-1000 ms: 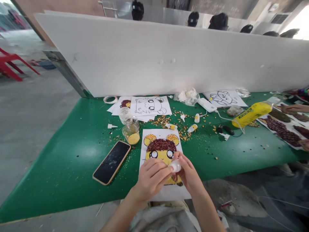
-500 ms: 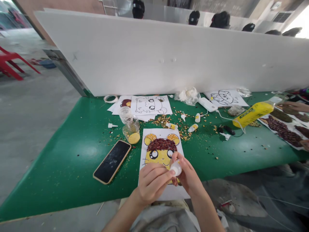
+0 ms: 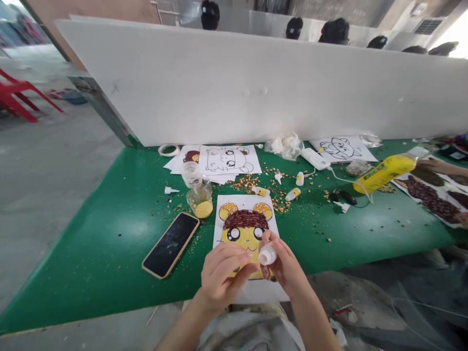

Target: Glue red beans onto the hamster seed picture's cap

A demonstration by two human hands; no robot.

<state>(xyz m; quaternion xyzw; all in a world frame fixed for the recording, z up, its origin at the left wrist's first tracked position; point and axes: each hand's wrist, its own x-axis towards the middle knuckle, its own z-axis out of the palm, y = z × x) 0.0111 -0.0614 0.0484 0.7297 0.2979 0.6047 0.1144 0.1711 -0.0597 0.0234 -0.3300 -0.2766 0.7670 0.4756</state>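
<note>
A small white glue bottle is gripped in my right hand, its uncapped mouth tipped towards me. My left hand is just left of the bottle, apart from it, with thumb and fingers drawn together in a pinch. Whatever may be between those fingertips is too small to make out. Beneath both hands lies a sheet with a hamster picture, its cap area covered in dark red beans, its ears in corn kernels and its face in fine yellow grain. My hands hide the lower part of the picture.
Left of the sheet are a phone and a plastic cup of yellow grain. Small glue bottles lie among scattered kernels behind. Farther right are a power bank, a yellow bottle and another person's hand. A white partition borders the table.
My left hand has drawn away to the left from the glue bottle's mouth, which now shows uncovered. My right hand still holds the bottle in nearly the same place.
</note>
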